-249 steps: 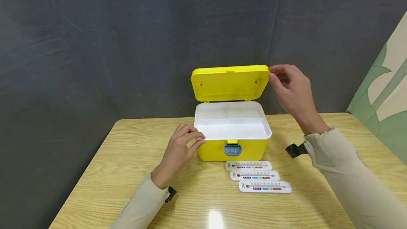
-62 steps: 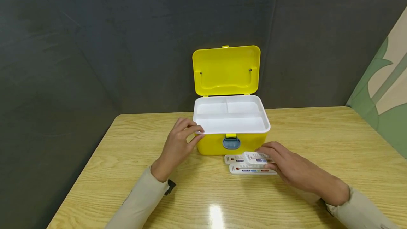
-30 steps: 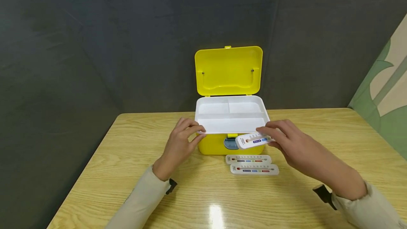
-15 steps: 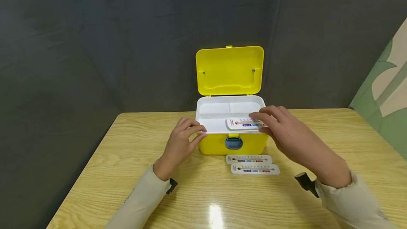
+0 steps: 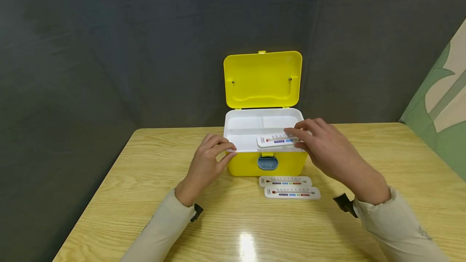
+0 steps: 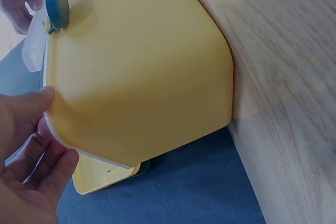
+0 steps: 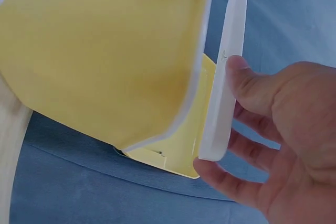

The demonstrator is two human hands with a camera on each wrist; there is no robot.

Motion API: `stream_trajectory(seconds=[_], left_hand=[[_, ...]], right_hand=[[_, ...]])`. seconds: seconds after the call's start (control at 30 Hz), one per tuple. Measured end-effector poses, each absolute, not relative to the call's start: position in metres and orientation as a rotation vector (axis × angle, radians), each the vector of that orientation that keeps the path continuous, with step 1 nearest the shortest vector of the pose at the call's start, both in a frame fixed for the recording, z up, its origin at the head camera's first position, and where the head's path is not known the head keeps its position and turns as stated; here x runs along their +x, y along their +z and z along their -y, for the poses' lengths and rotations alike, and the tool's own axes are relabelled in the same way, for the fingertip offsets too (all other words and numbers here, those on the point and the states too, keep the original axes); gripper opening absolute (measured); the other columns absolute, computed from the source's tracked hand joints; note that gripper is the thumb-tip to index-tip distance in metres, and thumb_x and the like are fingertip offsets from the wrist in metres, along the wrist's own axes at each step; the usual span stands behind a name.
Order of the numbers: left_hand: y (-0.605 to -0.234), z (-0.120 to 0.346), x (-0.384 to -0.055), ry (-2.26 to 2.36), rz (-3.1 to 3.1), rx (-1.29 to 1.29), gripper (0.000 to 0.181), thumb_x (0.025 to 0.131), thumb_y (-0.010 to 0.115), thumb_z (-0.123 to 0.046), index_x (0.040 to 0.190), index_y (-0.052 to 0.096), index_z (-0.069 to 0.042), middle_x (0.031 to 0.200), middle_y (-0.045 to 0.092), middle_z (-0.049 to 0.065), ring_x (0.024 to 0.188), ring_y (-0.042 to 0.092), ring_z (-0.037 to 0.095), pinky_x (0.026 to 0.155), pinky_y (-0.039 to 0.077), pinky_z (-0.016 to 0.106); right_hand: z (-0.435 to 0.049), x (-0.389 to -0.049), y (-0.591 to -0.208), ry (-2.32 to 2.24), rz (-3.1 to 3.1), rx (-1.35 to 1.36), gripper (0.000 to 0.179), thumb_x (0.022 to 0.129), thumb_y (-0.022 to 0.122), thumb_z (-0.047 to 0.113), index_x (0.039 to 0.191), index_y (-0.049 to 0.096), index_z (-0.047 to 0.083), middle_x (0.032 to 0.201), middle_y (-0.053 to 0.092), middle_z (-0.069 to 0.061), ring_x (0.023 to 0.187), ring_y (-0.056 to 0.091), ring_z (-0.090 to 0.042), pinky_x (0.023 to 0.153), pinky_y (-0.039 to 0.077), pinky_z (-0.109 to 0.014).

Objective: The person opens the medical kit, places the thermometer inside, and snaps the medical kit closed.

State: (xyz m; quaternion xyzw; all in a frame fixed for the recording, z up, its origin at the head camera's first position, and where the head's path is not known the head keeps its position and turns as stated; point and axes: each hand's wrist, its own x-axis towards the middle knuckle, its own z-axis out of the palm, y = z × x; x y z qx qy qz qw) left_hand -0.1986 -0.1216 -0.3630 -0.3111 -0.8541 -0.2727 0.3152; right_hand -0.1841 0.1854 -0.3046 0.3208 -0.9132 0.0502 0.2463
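A yellow storage box stands with its lid raised and a white divided tray on top. My left hand pinches the box's front left corner at the tray rim; the left wrist view shows the thumb in front of that corner. Between thumb and fingers, my right hand grips a white thermometer by its right end, which the fingers partly cover. The right wrist view has this thermometer edge-on, apart from the box and above the tray's front compartment.
Two more thermometers, one behind and one in front, lie flat on the wooden table before the box. A blue-grey latch hangs at the box front. A dark curtain rises behind the table.
Earlier my right hand was at the lid, which then tipped further back. It took a thermometer from the table and lifted it over the tray. My left hand stayed at the corner.
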Motion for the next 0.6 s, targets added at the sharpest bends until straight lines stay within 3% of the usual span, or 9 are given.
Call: stream_trajectory(seconds=[0.6], left_hand=[[-0.3615,0.1217,-0.1973,-0.694,2.244,-0.818,0.007,0.084,0.080,-0.014,0.090,0.076,-0.012,0.094,0.066,0.000,0.092,0.056,0.016,0.082,0.055,0.028]], right_hand=[[-0.1780,-0.1884,-0.3103,0.173,2.538,0.899,0.042,0.084,0.077,0.002,0.124,0.069,0.013,0.114,0.067,-0.013,0.103,0.058,-0.033,0.088,0.051,-0.049]])
